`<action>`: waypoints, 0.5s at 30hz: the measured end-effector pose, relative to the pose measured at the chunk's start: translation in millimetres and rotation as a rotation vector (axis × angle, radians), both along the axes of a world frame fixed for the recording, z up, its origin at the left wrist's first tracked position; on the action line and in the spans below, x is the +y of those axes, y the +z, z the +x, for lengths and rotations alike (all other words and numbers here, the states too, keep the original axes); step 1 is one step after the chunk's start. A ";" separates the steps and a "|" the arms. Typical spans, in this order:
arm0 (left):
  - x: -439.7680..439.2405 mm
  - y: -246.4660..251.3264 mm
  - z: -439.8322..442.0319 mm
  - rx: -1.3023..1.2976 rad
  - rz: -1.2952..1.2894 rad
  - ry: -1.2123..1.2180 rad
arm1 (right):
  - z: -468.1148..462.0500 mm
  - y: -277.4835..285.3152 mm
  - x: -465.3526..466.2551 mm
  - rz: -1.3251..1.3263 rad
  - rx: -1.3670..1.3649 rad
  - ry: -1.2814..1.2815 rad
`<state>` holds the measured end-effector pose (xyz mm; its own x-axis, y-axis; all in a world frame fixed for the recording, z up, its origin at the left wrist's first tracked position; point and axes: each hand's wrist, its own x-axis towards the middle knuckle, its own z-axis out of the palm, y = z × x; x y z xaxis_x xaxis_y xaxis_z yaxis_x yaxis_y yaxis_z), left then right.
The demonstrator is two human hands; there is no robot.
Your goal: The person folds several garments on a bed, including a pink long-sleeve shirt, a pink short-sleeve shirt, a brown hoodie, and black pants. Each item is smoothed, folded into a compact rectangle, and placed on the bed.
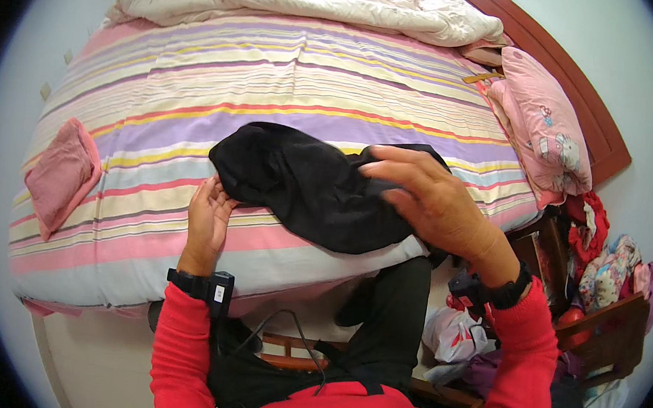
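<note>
A black cloth garment [316,191] lies loosely bunched on the striped bedsheet [205,129], near the bed's front edge. My left hand [209,211] is at the garment's left end, palm turned up, its fingertips against or just under the fabric; whether they grip it is hidden. Over the garment's right part is my right hand [420,195], fingers apart and slightly blurred, with nothing seen between them. Both wrists wear black straps with small devices. At the left of the bed lies a folded pink cloth [64,175].
A white quilt [303,4] runs along the bed's far side. A pink pillow [549,124] rests by the brown headboard [576,80]. On the right stand a wooden chair [611,340], piled clothes [612,270] and a white plastic bag [455,335]. A thin black cable crosses my lap.
</note>
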<state>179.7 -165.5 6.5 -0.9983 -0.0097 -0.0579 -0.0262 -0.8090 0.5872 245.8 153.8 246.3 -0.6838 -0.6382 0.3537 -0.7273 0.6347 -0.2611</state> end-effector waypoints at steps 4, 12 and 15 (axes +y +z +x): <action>7.1 10.2 3.4 -0.032 -0.073 0.032 | -0.1 -70.9 66.3 -0.109 -0.249 -0.371; 21.9 28.6 11.1 -0.044 -0.326 0.183 | 24.6 -184.8 103.0 -0.074 -0.065 -0.705; 11.7 29.4 8.0 0.014 -0.316 0.228 | 18.1 -184.5 100.1 -0.067 -0.105 -0.812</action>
<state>187.7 -153.8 35.9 -0.9691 -0.2468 -0.0026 0.1436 -0.5722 0.8074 263.9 253.9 61.7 -0.9550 0.0904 0.2824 -0.0175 0.9335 -0.3582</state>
